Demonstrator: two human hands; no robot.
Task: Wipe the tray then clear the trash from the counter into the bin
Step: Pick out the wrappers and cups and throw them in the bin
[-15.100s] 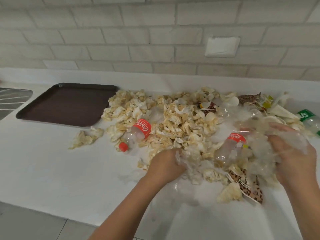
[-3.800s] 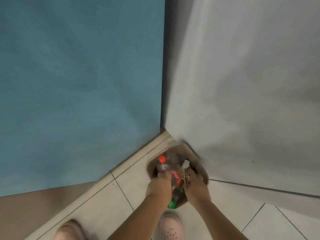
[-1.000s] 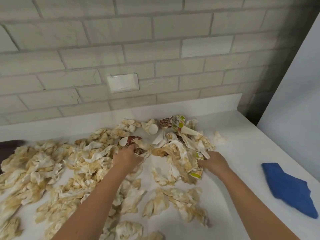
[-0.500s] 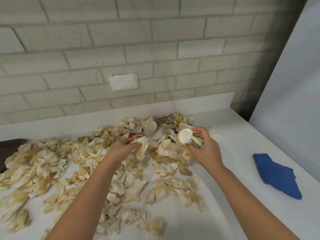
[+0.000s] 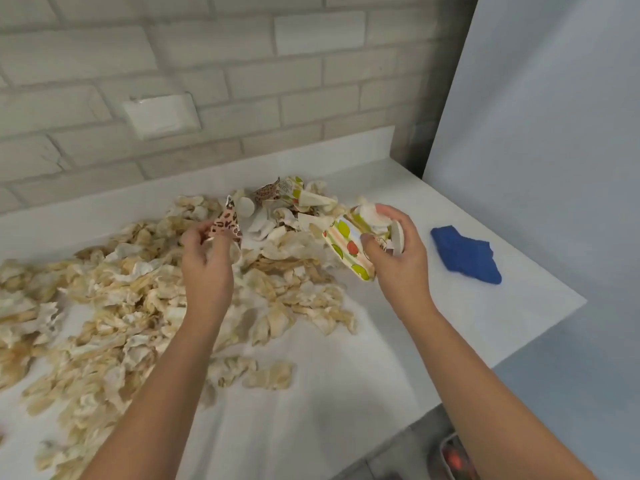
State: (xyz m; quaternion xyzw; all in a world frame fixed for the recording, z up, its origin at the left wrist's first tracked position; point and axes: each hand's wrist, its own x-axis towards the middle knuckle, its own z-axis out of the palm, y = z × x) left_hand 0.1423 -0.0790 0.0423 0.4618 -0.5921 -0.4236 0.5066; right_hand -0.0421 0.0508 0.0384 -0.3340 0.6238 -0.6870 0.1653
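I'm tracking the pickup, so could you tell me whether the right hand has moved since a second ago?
Yes. The right hand has risen off the counter, lifting a fruit-print cup from the pile.

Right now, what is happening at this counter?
A person is gathering trash from the white counter. The left hand pinches a leopard-print paper scrap; the right hand holds a crushed fruit-print paper cup with white scraps. Many stained crumpled napkins remain. A blue cloth lies to the right.
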